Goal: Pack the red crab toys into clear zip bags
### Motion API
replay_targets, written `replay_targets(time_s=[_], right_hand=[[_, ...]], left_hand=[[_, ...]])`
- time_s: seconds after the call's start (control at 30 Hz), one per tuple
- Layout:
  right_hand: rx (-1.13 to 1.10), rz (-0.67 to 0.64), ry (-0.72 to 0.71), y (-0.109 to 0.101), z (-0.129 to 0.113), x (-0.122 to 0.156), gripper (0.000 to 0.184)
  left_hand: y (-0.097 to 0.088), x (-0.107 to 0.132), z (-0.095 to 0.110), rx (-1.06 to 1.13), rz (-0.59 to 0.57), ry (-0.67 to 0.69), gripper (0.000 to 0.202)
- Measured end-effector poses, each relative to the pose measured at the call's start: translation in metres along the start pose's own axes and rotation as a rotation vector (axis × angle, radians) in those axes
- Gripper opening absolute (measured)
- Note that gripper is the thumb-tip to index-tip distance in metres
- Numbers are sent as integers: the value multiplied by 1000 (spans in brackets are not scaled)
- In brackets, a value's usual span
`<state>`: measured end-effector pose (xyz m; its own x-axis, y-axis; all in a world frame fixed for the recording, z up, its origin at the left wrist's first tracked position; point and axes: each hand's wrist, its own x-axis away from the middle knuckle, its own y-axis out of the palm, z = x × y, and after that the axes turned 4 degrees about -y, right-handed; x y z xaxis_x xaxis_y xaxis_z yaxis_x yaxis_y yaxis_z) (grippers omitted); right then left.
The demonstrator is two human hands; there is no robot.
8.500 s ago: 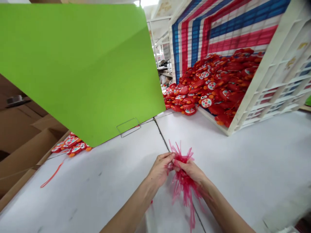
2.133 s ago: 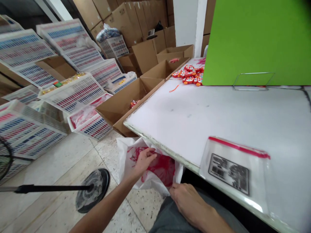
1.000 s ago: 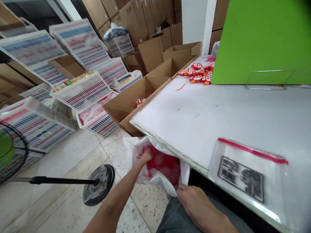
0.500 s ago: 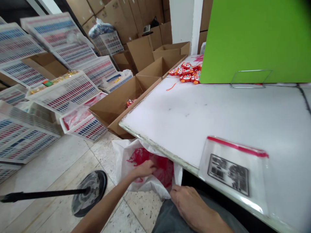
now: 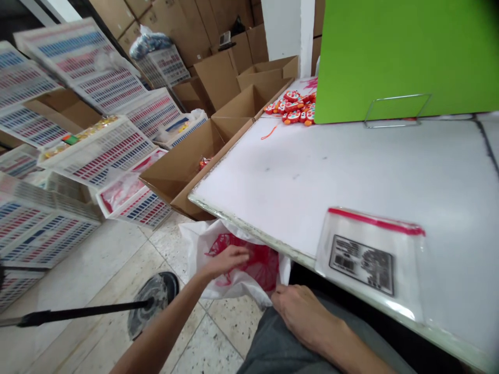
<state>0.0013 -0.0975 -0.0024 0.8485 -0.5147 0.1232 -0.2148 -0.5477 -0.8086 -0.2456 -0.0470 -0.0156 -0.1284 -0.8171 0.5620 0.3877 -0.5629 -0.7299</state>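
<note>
My left hand reaches down into a white plastic bag on the floor beside the table, its fingers curled among red strings inside. What the fingers grip is hidden. My right hand rests flat on my grey-trousered knee at the bag's edge, fingers loosely spread and holding nothing. A clear zip bag with a red seal and a black barcode label lies on the white table near its front edge.
A green board stands on a wire stand at the table's back. Red toys lie beside it. Open cardboard boxes and white striped crates crowd the floor at left. A fan base stands nearby.
The red strings I held over the table are gone from there. My left hand has stayed inside the floor bag, shifting slightly among the strings; the right hand stays on my knee.
</note>
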Motion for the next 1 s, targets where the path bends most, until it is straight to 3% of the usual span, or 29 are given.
replay_targets(time_s=[0.23, 0.33, 0.4, 0.5, 0.57, 0.6, 0.7, 0.8, 0.9, 1.0], right_hand=[[-18, 9, -15, 0, -1, 2, 24], [-15, 20, -11, 0, 0, 3, 24], [-30, 19, -11, 1, 0, 4, 23], [-44, 3, -11, 3, 1, 4, 24], [-39, -6, -10, 4, -1, 4, 26], [-33, -6, -12, 4, -1, 3, 27], [-2, 5, -34, 2, -3, 1, 24], [55, 3, -20, -4, 0, -1, 23], [95, 23, 37, -11, 4, -2, 26], [79, -7, -24, -13, 4, -3, 25]], left_hand=[[10, 25, 21, -42, 102, 100, 22], [2, 37, 28, -49, 192, 142, 25], [-14, 46, 23, -49, 350, 98, 25], [-38, 63, -1, -62, 671, -54, 35], [-40, 76, -22, -104, 850, -200, 46], [-36, 82, -32, -112, 878, -282, 53], [-5, 96, -57, -2, 714, -501, 67], [22, 103, -71, 131, 571, -565, 55], [24, 110, -79, 130, 630, -575, 47], [12, 119, -86, 84, 669, -600, 44]])
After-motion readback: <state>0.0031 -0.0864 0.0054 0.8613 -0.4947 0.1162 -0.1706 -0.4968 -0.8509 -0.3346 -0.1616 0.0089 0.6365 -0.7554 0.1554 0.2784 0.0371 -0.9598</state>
